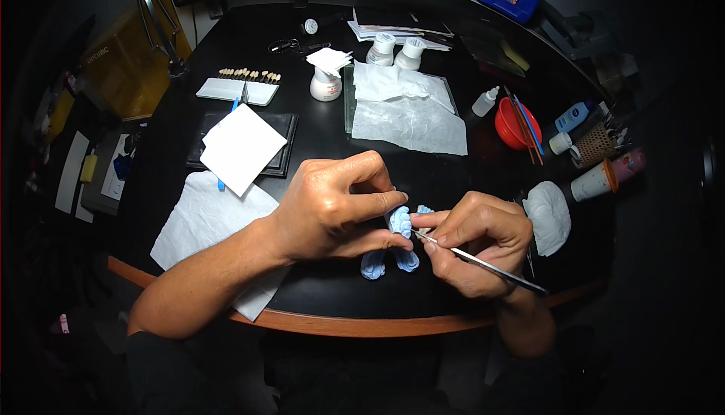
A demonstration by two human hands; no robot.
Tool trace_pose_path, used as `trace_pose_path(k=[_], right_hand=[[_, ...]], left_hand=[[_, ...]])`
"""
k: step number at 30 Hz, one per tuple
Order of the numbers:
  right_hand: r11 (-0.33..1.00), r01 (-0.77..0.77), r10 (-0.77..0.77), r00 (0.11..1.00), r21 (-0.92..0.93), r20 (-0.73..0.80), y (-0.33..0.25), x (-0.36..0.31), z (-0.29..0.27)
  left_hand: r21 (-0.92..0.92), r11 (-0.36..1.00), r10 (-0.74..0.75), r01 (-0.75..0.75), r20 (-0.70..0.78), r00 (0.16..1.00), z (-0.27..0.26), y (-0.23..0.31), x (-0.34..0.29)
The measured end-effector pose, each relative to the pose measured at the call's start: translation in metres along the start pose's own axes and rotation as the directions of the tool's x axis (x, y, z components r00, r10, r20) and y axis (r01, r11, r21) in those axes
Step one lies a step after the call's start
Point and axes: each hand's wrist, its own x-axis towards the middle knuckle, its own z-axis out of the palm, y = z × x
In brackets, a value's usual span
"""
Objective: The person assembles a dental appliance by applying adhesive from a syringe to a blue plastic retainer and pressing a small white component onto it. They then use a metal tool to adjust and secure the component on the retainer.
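My left hand (pixel 325 203) grips a small light-blue dental cast (pixel 400 222) between thumb and fingers, above the desk. In my right hand (pixel 483 241) is a slim metal dental instrument (pixel 487 265), held like a pen. Its tip comes close to the cast's right side; I cannot tell whether it touches. A right fingertip reaches toward the same cast. Another light-blue piece (pixel 424 209) shows partly behind the right fingers. Just below the hands, two more blue cast pieces (pixel 372 265) rest on the black desktop.
White tissue (pixel 204 211) lies under my left forearm. Beyond are a black box (pixel 283 132) with white paper squares, a tooth shade guide (pixel 238 90), white jars (pixel 326 86) and a paper-covered tray (pixel 408 124). At right stand a red bowl (pixel 504 129), a cup (pixel 590 185) and crumpled white tissue (pixel 549 219).
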Motion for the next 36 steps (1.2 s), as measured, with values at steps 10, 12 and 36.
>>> trace_pose_path(k=[10,12,36], right_hand=[[0.949,-0.164,0.174,0.985,0.271,-0.012,0.005,-0.004,-0.003],[0.937,-0.188,0.2,0.98,0.295,-0.011,0.005,-0.005,-0.004],[0.931,-0.223,0.202,0.974,0.289,0.1,0.011,-0.002,-0.012]], left_hand=[[-0.184,0.98,-0.067,0.069,0.014,0.998,0.001,-0.001,0.0],[-0.196,0.978,-0.071,0.074,0.021,0.997,0.0,0.0,0.0],[-0.156,0.984,-0.07,0.087,0.113,0.991,-0.004,-0.003,0.0]])
